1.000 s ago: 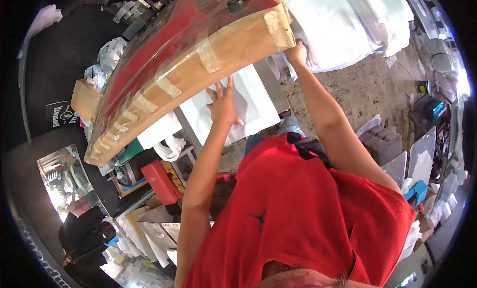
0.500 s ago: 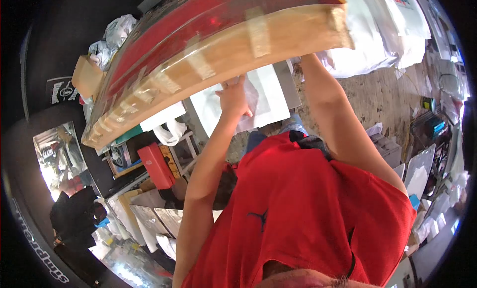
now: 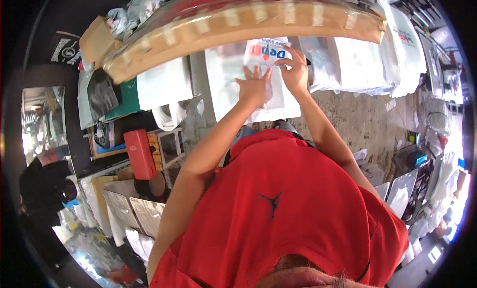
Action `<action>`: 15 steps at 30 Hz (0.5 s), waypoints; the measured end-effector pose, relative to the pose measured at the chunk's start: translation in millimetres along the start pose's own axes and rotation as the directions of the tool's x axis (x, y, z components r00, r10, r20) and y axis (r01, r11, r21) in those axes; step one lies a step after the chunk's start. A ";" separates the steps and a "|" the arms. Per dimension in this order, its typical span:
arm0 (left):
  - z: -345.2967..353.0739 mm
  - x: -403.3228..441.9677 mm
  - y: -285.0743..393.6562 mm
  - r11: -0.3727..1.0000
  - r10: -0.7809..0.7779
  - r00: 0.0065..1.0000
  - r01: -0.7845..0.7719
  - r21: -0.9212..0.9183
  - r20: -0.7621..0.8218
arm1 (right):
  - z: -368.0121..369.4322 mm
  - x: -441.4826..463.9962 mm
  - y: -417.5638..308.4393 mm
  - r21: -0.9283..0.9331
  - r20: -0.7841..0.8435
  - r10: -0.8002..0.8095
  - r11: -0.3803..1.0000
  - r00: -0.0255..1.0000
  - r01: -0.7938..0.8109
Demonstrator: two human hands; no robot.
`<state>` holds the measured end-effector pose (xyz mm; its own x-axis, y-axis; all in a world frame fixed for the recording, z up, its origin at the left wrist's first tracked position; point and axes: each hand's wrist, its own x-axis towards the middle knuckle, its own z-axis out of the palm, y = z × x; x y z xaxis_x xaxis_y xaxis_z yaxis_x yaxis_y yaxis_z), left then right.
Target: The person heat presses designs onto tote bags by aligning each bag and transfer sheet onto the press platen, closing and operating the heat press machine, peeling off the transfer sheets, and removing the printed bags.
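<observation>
A translucent plastic bag (image 3: 258, 53) with blue and red lettering lies on a white sheet (image 3: 223, 89) in front of me. My left hand (image 3: 254, 89) rests flat with fingers spread, at the bag's lower part. At the bag's right edge, my right hand (image 3: 294, 72) has its thumb and index finger pinched on the plastic beside the print. Above both hands hangs a tan-edged frame (image 3: 218, 27) with strips of tape and a red inner area. It hides the far end of the bag and sheet.
White plastic bags (image 3: 357, 64) are spread to the right of the sheet. A red box (image 3: 139, 154) stands at the left, below a green panel (image 3: 124, 99). A cardboard box (image 3: 99, 42) and crumpled bags (image 3: 144, 7) sit at the upper left.
My right hand has come from behind the frame's right side down to the bag. The frame appears higher in view, and the printed lettering now shows. My left hand stays on the sheet.
</observation>
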<state>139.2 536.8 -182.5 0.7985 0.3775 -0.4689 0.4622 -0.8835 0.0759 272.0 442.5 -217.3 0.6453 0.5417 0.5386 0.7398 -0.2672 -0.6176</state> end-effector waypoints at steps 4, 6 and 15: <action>76.1 -37.2 -38.2 0.888 0.295 0.852 -0.412 -0.206 -0.432 | 16.7 -19.2 14.6 -0.056 0.079 0.178 0.983 0.981 -0.173; 102.7 -63.2 -53.5 0.864 0.276 0.818 -0.442 -0.243 -0.505 | 10.0 -13.4 8.2 0.003 0.163 0.306 0.951 0.938 -0.311; 109.0 -107.5 -97.7 0.803 0.077 0.729 -0.450 -0.392 -0.680 | 10.0 -26.4 15.2 0.051 0.253 0.482 0.859 0.839 -0.509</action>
<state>-33.8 552.3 -235.4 0.8799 0.3963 0.2622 0.1632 -0.7702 0.6166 264.3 432.1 -246.6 0.8498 0.5270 0.0094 0.2974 -0.4646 -0.8341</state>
